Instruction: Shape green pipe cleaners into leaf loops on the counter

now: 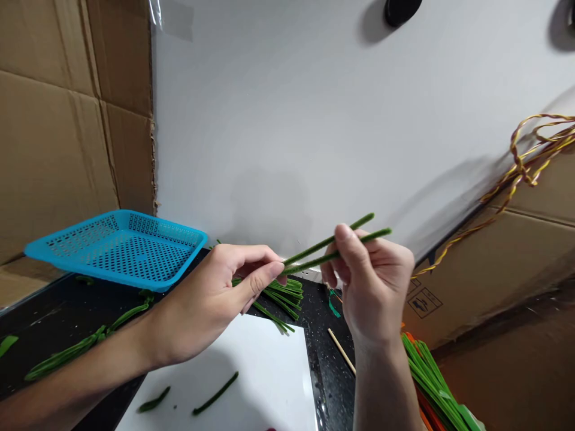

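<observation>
Two strands of dark green pipe cleaner run between my hands above the table. My left hand pinches them together at their left end between thumb and fingers. Near their free right ends, my right hand grips them between thumb and fingers, and the tips stick out past it. Behind my left hand lies a bundle of green pipe cleaners, partly hidden. On a white sheet below rest two short green pieces, one longer and one stubby.
A blue perforated basket stands at the back left, beside a cardboard panel. Twisted green pipe cleaners lie left on the black tabletop. A thin wooden stick, green and orange pipe cleaners and yellow-brown twisted wire are on the right.
</observation>
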`<state>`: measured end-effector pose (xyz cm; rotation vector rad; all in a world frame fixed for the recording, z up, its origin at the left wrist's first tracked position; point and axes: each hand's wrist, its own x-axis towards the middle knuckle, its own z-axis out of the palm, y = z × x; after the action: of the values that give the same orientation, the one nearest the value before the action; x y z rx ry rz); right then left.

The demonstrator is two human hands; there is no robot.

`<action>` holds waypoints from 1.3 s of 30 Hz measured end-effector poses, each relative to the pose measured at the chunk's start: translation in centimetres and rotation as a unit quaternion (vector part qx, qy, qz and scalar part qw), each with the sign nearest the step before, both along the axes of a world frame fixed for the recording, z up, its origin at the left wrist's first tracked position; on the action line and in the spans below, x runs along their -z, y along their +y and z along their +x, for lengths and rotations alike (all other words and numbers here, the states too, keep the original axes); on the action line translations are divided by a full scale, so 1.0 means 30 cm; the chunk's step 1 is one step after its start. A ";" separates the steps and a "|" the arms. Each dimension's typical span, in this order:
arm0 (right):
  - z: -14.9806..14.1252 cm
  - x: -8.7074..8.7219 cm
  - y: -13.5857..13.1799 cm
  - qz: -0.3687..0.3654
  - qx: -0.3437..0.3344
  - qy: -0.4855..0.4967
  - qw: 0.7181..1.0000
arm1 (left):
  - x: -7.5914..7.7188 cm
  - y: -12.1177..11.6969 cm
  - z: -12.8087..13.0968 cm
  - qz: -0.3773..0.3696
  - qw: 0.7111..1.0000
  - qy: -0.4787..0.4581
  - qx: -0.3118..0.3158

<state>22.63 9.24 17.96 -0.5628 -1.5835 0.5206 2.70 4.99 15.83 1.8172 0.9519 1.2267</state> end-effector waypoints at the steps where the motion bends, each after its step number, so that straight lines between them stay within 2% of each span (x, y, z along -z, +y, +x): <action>1: 0.009 -0.003 0.002 0.004 -0.001 0.016 1.000 | 0.000 0.000 0.000 0.000 1.000 0.001 0.003; 3: 0.020 -0.010 -0.001 0.000 -0.016 0.003 1.000 | 0.001 0.001 0.002 0.004 1.000 -0.002 0.007; 7: 0.008 -0.018 -0.021 -0.034 -0.046 -0.173 0.983 | 0.000 -0.003 0.010 0.007 1.000 -0.015 0.016; 9: -0.003 -0.014 -0.026 -0.042 -0.053 -0.208 0.976 | -0.004 -0.008 0.015 0.000 0.999 -0.026 0.020; 12: -0.008 -0.004 -0.022 -0.055 -0.074 -0.176 0.980 | -0.012 -0.014 0.017 -0.011 0.999 -0.032 0.033; 16: 0.007 0.004 -0.008 -0.048 -0.068 -0.124 0.989 | -0.018 -0.018 0.007 -0.014 0.998 -0.017 0.051; 20: 0.007 0.010 -0.008 -0.049 -0.080 -0.107 0.990 | -0.012 -0.026 0.005 -0.030 0.998 -0.028 0.051; 25: -0.018 0.022 -0.020 -0.044 -0.071 -0.138 0.987 | -0.005 -0.025 0.025 -0.034 0.991 -0.116 0.054; 28: -0.036 0.025 -0.025 -0.047 -0.088 -0.147 0.984 | -0.009 -0.015 0.033 -0.044 0.981 -0.179 0.054; 32: -0.069 0.034 -0.023 -0.062 -0.116 -0.133 0.982 | -0.002 -0.005 0.033 -0.077 0.976 -0.199 0.043; 39: -0.116 0.053 0.000 -0.137 -0.192 -0.077 0.969 | 0.036 0.002 0.053 -0.053 0.978 -0.198 -0.022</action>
<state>19.16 9.25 16.38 -0.5119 -1.7936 1.0200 4.29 5.07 14.74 1.4025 0.8143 1.4666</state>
